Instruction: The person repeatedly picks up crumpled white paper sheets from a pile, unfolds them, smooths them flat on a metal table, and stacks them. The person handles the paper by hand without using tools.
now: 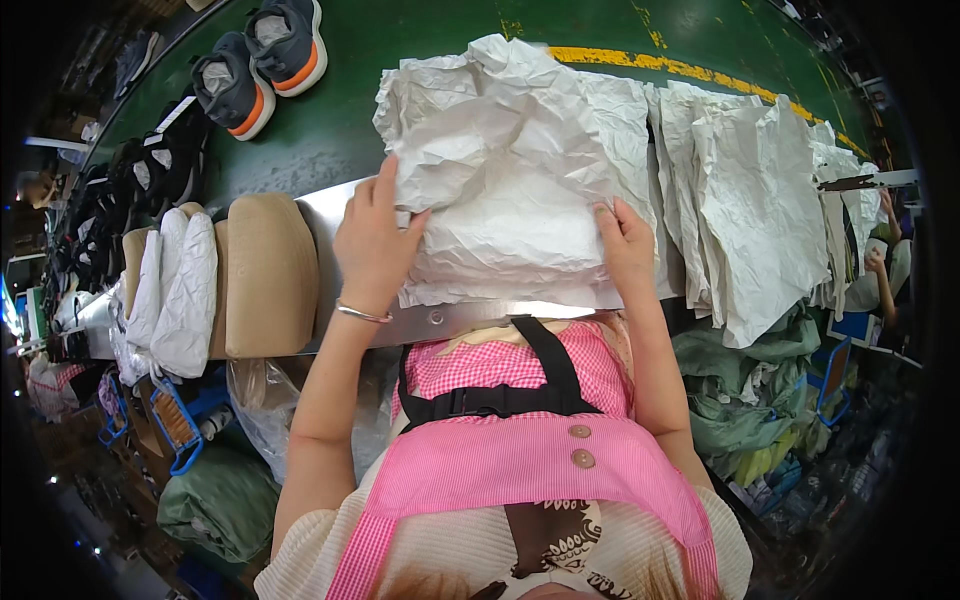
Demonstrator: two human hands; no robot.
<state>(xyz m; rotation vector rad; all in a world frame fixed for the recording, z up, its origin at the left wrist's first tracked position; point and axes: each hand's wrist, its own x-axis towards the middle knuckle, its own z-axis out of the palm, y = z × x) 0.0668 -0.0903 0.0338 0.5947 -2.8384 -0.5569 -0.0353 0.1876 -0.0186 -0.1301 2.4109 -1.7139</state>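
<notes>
Crumpled white wrapping paper (500, 220) lies in front of me over a metal work surface, its near part folded over into a flat, padded-looking band. My left hand (378, 250) rests at the paper's left edge, thumb spread away from the fingers. At the right edge, the thumb and fingers of my right hand (627, 245) pinch the paper. What lies under the paper, if anything, is hidden.
Tan molded shapes (268, 275) and white-wrapped pieces (182, 290) stand at left. Beyond them are dark shoes with orange-and-white soles (295, 55) and black shoes (165, 170). More crumpled paper sheets (765, 200) hang at right, above green plastic bags (745, 385). Another person's hand (877, 262) shows at far right.
</notes>
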